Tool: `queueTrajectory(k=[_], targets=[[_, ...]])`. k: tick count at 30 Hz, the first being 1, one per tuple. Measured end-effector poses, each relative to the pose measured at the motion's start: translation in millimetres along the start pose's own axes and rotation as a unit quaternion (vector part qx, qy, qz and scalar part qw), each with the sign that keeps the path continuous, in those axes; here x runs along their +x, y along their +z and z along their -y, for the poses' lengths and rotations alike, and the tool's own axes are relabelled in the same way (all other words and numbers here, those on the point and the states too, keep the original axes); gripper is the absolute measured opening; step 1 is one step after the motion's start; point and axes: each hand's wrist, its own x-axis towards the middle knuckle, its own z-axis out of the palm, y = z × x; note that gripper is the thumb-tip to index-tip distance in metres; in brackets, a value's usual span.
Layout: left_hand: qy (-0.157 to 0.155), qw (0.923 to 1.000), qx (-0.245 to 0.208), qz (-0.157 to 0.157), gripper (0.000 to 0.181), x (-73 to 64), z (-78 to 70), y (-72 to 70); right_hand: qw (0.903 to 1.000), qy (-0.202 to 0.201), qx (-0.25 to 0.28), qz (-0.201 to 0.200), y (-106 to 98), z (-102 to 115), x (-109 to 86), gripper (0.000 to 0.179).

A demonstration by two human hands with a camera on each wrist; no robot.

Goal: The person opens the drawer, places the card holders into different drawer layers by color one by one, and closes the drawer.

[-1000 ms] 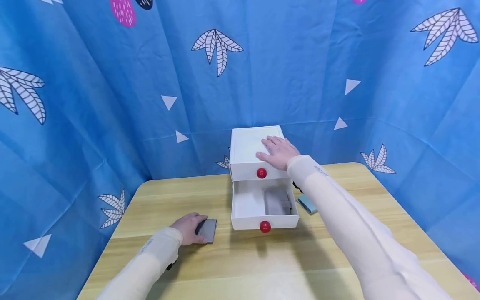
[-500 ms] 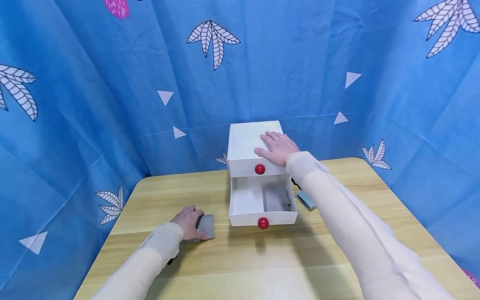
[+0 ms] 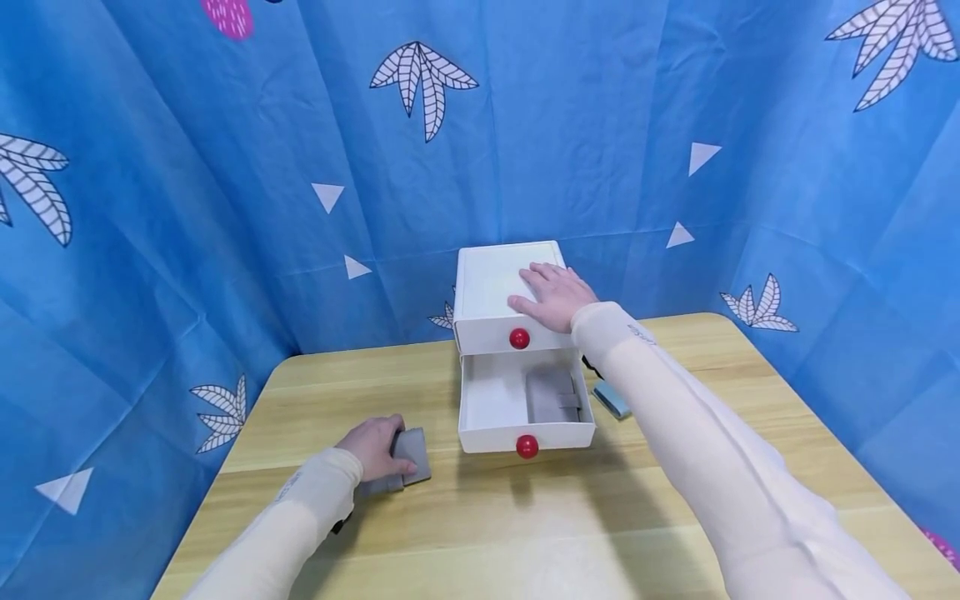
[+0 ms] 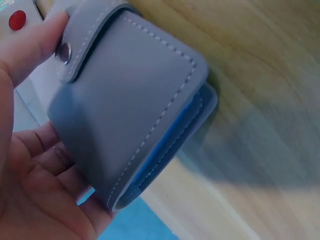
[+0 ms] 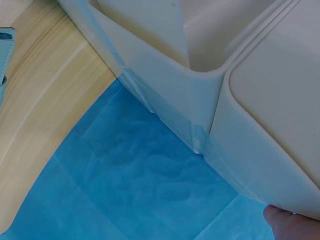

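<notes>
Showing pale stitching, silver snap: gray wallet (image 4: 127, 85) | left hand (image 3: 373, 448) gripping it | right hand (image 3: 553, 298) flat

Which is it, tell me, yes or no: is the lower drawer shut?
No, the head view shows the lower drawer pulled out, with a gray wallet visible inside it.

I see a grey wallet (image 4: 135, 95), pale-stitched, its strap (image 4: 90, 37) carrying a silver snap (image 4: 64, 52), gripped by the left hand (image 3: 372, 450). Far and right of it stands a white drawer unit (image 3: 487, 287), lower drawer (image 3: 491, 440) pulled out, the right hand (image 3: 557, 298) resting on top.
</notes>
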Motion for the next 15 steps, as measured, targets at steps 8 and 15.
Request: queueTrajectory(k=[8, 15], targets=[[-0.001, 1.0, -0.003, 0.003, 0.045, -3.7, -2.1, -7.6, 1.0, 0.002, -0.002, -0.001, 0.9, -0.1, -0.3, 0.078], [0.005, 1.0, -0.003, -0.008, 0.034, -6.3, -1.6, -10.8, 1.0, 0.0, 0.001, -0.002, 1.4, -0.4, -1.2, 0.078]])
